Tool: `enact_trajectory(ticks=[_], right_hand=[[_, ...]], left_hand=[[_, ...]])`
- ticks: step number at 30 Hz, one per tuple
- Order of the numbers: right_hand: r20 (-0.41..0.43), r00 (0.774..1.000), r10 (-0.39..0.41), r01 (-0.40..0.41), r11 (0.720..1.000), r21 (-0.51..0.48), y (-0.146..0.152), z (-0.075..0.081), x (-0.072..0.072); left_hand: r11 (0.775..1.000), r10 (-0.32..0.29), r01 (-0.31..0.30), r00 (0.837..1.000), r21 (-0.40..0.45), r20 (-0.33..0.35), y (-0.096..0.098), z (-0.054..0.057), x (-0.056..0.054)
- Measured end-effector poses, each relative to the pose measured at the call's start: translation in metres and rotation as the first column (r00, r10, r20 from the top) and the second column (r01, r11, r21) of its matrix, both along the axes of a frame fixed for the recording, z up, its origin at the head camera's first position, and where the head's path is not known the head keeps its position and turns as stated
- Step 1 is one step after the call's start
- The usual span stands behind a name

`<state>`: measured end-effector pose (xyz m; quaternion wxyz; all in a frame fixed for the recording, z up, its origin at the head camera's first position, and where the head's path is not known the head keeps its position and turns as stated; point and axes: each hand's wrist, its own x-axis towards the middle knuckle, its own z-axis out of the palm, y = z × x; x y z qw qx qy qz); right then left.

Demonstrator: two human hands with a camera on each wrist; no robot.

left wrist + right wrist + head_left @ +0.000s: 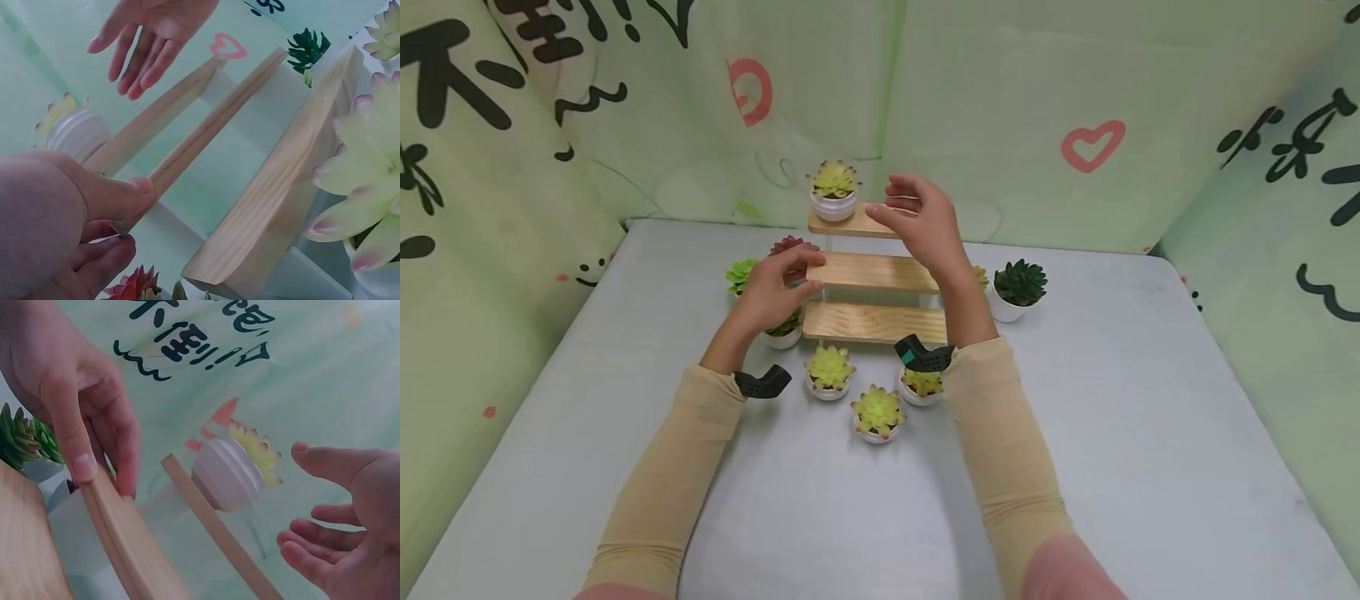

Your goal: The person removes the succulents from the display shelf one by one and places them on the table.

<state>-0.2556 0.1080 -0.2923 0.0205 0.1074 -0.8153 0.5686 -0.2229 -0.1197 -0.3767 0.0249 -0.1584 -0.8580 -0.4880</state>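
Note:
A three-tier wooden stand has a top shelf (850, 223), a middle shelf (872, 271) and a bottom shelf (872, 322). My left hand (772, 287) pinches the left end of the middle shelf between thumb and fingers, as the left wrist view shows. On the left part of the top shelf sits a yellow-green succulent in a white ribbed pot (834, 200). My right hand (925, 218) hovers by the right part of that shelf, fingers apart and relaxed. Nothing is in its grasp in the right wrist view (350, 531), where the potted succulent (228, 472) stands just beyond its fingertips.
In front of the stand are yellow-green potted succulents: one (829, 371) at left, another (877, 412) nearest, a third (921, 383) partly behind my right wrist. A dark green plant (1019, 287) stands right; a red one (792, 244) and a bright green one (740, 273) stand left.

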Motion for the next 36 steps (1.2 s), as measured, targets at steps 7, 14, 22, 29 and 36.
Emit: enact_trajectory(ticks=[7, 14, 22, 29, 36], right_hand=[[0.046, 0.999, 0.005, -0.006, 0.999, 0.032, -0.018, 0.003, -0.004], [0.082, 0.997, -0.009, 0.006, 0.999, 0.035, -0.032, 0.002, -0.008], [0.088, 0.996, -0.014, 0.011, 0.999, 0.044, -0.044, -0.001, -0.013], [0.087, 0.996, -0.017, 0.016, 1.000, 0.017, -0.053, -0.006, -0.018], [0.074, 0.996, -0.049, 0.048, 0.999, 0.019, -0.058, -0.009, -0.021]], left_hand=[[1.000, -0.012, 0.012, 1.000, -0.001, 0.008, 0.001, 0.000, -0.002], [1.000, -0.026, 0.026, 0.999, 0.000, 0.023, 0.001, -0.001, -0.002], [0.999, -0.038, 0.038, 0.999, 0.000, 0.001, -0.001, 0.000, -0.002], [0.999, -0.037, 0.037, 0.999, 0.027, 0.008, -0.003, -0.001, -0.003], [0.998, -0.036, 0.034, 0.999, 0.058, 0.037, -0.003, -0.002, -0.004]])
